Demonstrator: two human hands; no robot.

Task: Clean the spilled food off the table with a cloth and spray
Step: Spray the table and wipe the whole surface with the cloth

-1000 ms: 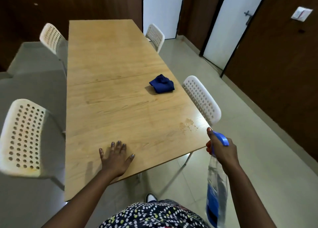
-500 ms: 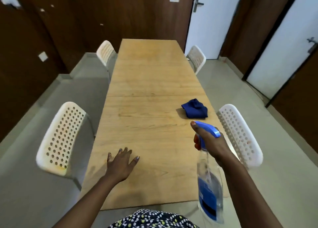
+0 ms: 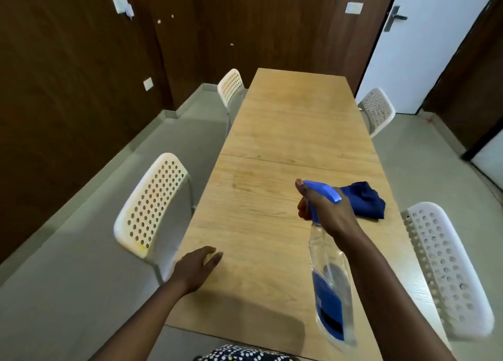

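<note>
Compared with the frame half a second earlier, both hands appear farther right in the view, more of the left wall and floor shows, and the left hand (image 3: 196, 267) now sits at the left edge of the worktop (image 3: 285, 132) rather than inboard of it, with its fingers drawn closer together. Left hand: palm down on the worktop, fingers straight and relaxed, holding nothing. Right hand (image 3: 325, 211): raised above the worktop, fingers wrapped round the neck of the spray bottle (image 3: 330, 292), index finger extended along the blue trigger head (image 3: 322, 190). Bottle body: clear plastic with a blue label, hanging down and toward the person from the right hand, tilted; some motion blur at its base. Cloth (image 3: 364, 201): dark blue, crumpled, lying on the worktop just beyond and to the right of the right hand, partly hidden behind that hand and the trigger head. Spilled food: not discernible in this view. Surroundings: one white perforated chair (image 3: 152, 208) just outboard of the left hand; a second (image 3: 446, 268) outboard of the right forearm; two more, (image 3: 230, 87) and (image 3: 378, 110), flanking the worktop well beyond both hands. A white door (image 3: 435, 47) stands far beyond the right hand, set in dark wood panelling.
</note>
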